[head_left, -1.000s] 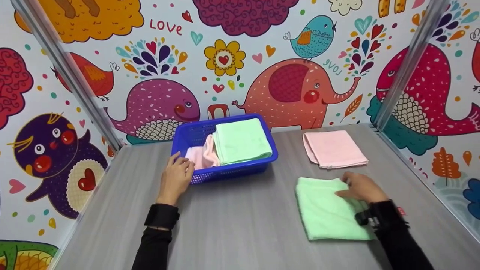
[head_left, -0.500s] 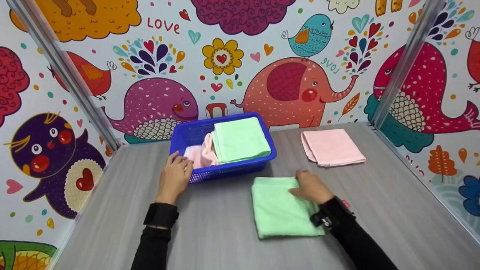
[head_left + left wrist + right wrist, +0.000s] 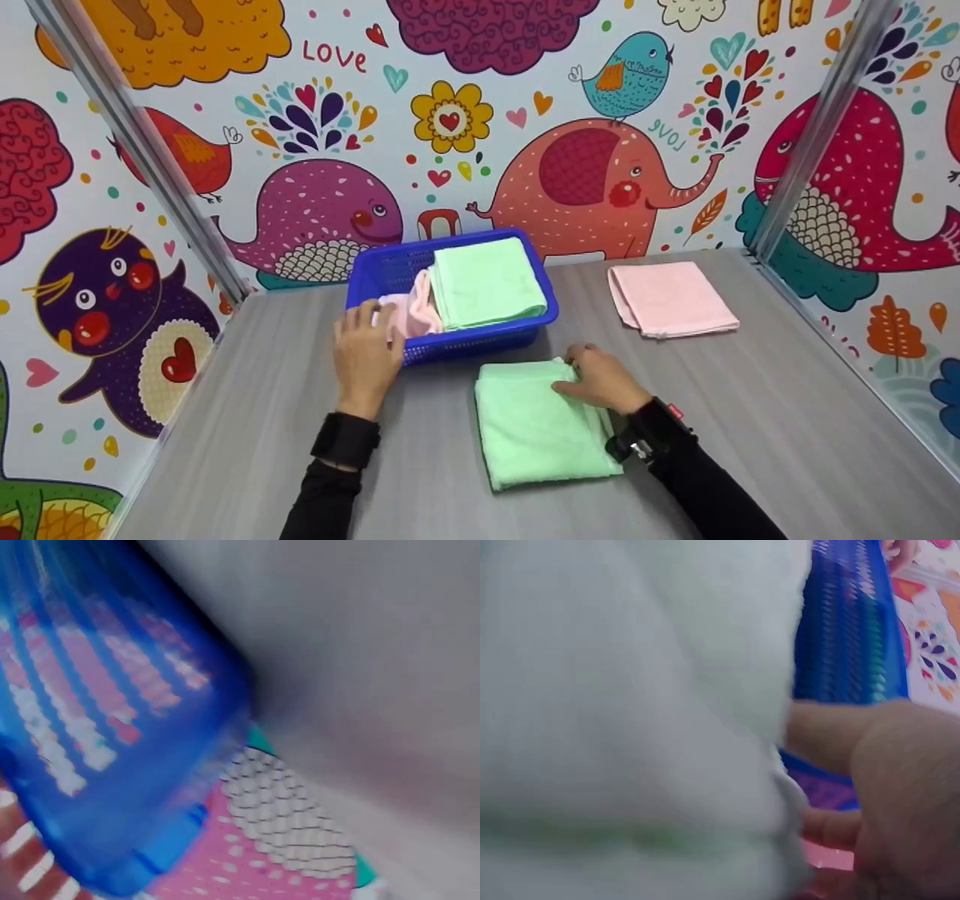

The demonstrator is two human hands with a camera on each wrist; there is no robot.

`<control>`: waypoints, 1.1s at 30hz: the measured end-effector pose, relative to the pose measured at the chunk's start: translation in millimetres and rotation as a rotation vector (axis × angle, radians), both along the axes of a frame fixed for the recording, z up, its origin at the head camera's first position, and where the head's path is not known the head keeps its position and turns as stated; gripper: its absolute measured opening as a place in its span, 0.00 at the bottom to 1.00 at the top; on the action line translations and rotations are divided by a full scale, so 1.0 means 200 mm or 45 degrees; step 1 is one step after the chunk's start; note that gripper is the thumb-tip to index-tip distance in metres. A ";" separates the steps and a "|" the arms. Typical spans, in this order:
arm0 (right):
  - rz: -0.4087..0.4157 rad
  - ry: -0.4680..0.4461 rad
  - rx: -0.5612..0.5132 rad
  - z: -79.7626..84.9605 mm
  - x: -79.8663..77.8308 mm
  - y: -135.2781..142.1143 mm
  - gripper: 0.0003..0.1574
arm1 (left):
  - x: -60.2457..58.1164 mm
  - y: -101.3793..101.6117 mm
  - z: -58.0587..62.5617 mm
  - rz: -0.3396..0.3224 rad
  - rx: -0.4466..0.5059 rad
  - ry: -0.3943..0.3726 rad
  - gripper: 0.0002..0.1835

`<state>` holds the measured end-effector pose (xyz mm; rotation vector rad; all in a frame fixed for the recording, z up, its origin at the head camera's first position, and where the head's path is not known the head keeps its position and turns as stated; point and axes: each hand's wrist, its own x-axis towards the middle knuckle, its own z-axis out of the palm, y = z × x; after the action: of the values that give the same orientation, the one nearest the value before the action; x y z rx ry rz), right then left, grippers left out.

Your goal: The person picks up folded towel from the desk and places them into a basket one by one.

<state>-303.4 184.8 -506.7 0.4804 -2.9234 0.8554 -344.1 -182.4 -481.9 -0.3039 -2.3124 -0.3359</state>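
Observation:
A folded green towel [image 3: 544, 424] lies on the table in front of the basket. My right hand [image 3: 606, 379] pinches its right edge, thumb on top and fingers at the far side. In the right wrist view the towel [image 3: 637, 690] fills most of the picture, gripped at its edge by the hand [image 3: 907, 780]. My left hand [image 3: 367, 360] is at the near left corner of the blue plastic basket [image 3: 469, 346], its fingers spread and slightly bent over the rim. Inside the basket are a folded green towel [image 3: 491, 281] and a crumpled pink towel [image 3: 424, 307].
A folded pink towel [image 3: 673, 298] lies to the right of the basket on the grey table [image 3: 247, 420]. Behind stands a wall [image 3: 510, 180] printed with cartoon animals. Metal posts [image 3: 799, 150] mark the corners.
My right hand has drawn the green towel left across the table to in front of the basket. Lately my left hand has shifted slightly right along the basket's near corner.

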 end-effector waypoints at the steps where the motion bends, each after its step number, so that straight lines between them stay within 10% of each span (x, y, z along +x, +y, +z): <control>1: 0.015 -0.024 0.016 0.01 0.00 0.02 0.29 | 0.02 0.04 0.00 -0.048 -0.019 0.068 0.13; 5: 0.015 -0.159 0.136 0.06 0.02 0.09 0.39 | 0.12 0.23 -0.03 -0.321 -0.097 0.050 0.09; 13: 0.093 -0.311 0.231 0.09 0.05 0.04 0.60 | 0.33 0.47 -0.13 -0.409 -0.212 -0.812 0.40; 23: 0.171 -0.306 0.045 0.04 0.07 -0.04 0.54 | 0.37 0.53 -0.15 -0.703 0.145 -1.096 0.28; 33: 0.260 -0.308 0.012 0.04 0.06 -0.06 0.51 | 0.35 0.55 -0.15 -0.797 0.194 -1.089 0.33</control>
<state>-290.5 173.1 -499.6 0.7361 -3.1376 0.9877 -273.3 -73.0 -512.8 -0.9594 -2.9319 -1.1256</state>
